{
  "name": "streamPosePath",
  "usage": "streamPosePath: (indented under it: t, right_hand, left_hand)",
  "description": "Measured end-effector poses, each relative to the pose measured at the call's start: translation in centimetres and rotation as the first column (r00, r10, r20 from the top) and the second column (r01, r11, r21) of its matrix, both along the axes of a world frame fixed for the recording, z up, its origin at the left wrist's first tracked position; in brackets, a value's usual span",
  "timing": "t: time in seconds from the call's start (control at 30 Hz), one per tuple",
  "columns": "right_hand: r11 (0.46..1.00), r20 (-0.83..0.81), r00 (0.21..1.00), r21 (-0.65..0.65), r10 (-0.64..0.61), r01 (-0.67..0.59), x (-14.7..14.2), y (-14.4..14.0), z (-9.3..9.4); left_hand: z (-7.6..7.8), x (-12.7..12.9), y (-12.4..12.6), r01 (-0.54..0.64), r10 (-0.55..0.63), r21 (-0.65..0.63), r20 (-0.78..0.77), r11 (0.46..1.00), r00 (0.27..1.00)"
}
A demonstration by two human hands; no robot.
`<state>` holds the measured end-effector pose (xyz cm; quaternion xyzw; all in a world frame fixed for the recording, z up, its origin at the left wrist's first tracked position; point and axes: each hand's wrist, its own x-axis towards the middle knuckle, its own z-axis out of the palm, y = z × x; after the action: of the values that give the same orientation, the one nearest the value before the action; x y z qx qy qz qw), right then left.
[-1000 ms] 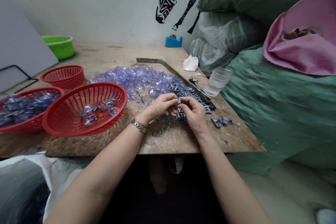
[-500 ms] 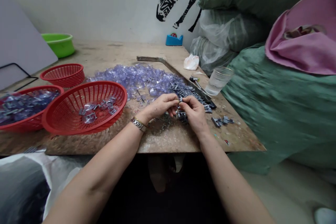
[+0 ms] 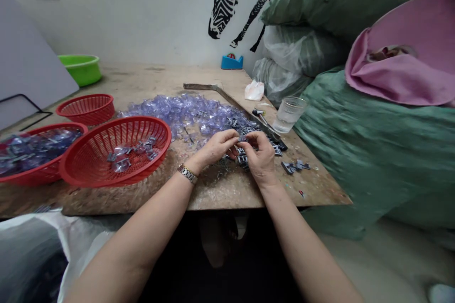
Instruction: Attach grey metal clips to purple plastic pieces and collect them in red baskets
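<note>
My left hand [image 3: 219, 146], with a metal watch on its wrist, is closed in a pinch at the right of the table's middle. Facing it, my right hand [image 3: 261, 154] is pinched too. Between their fingertips is a small grey plastic part [image 3: 242, 138], mostly covered by the fingers. Beneath and behind the hands lies a pile of dark grey plastic parts [image 3: 245, 129]. Clear purplish plastic pieces [image 3: 188, 109] are heaped just beyond. A few loose grey parts [image 3: 295, 166] lie to the right of my right hand.
A red basket [image 3: 74, 170] holding a few clear pieces stands at left, beside a fuller red basket [image 3: 39, 177]. Behind them are another red basket [image 3: 85, 110] and a green basin [image 3: 81, 71]. A bent metal strip [image 3: 231, 98] and a glass [image 3: 289, 113] are at right, near green sacks [image 3: 330, 151].
The camera view has tilted up slightly and shifted right, so the whole scene sits a little lower and further left. Both hands stay together at the pile, the right fingers slightly rearranged.
</note>
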<state>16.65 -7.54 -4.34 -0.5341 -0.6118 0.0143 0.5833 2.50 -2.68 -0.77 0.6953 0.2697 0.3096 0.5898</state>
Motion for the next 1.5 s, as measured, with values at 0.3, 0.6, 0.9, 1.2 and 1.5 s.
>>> streamPosePath:
  t: [0.3, 0.6, 0.9, 1.2, 1.5]
  right_hand:
    - [1.0, 0.109, 0.994, 0.001, -0.005, 0.005, 0.1, 0.0, 0.0]
    - [0.997, -0.064, 0.995, 0.011, 0.081, -0.081, 0.0, 0.2, -0.2]
    - [0.993, -0.067, 0.993, -0.055, 0.101, -0.105, -0.1, 0.6, -0.6]
    - [0.968, 0.295, 0.929, -0.179, 0.222, -0.175, -0.6, 1.1, -1.5]
    - [0.949, 0.589, 0.761, -0.293, 0.273, -0.113, -1.9, 0.7, -1.2]
  left_hand:
    - [-0.7, 0.0, 0.5, -0.005, 0.007, 0.055, -0.027, 0.998, 1.0]
    - [0.4, 0.1, -0.9, -0.076, 0.076, -0.003, -0.04, 0.997, 0.996]
    - [3.0, -5.3, -3.2, -0.393, 0.546, -0.396, 0.434, 0.83, 0.716]
    - [7.3, -10.7, -4.5, -0.476, 0.774, -0.65, 0.623, 0.592, 0.112]
    - [1.5, -5.8, -4.5, -0.553, 0.553, -0.029, 0.103, 0.833, 0.827]
